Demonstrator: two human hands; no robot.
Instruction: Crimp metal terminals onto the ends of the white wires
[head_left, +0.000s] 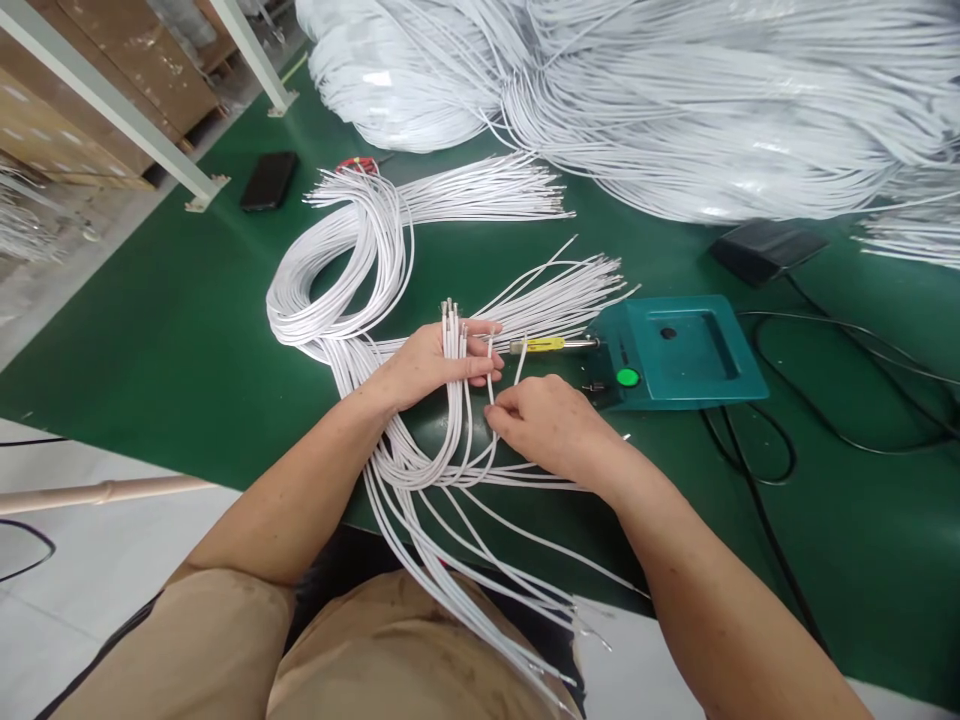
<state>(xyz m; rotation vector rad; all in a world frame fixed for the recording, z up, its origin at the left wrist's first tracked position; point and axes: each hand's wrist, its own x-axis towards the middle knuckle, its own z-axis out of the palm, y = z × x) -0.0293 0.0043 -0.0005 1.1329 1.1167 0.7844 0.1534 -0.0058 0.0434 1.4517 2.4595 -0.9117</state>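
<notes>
My left hand [431, 362] is closed around a bundle of white wires [454, 400], their metal-tipped ends pointing up past the fingers. Just to its right, my right hand [551, 422] pinches a single white wire [490, 392], whose upper end lies by my left thumb and fingertips. Another white wire [521, 358] rises behind the right hand. Below both hands the wires curve into a loop, and several loose ends [551, 605] hang over the table's near edge. A yellow-handled screwdriver [546, 344] lies beyond the right hand, beside a teal device [739, 350] with a green button [628, 377].
A coiled wire bundle [296, 290] lies left of the hands on the green table [150, 310]. A large heap of white wires [675, 120] covers the back. Also there are a black box-like object [268, 181], a black wedge-shaped object [765, 250], black cables [757, 500] and metal posts [259, 55].
</notes>
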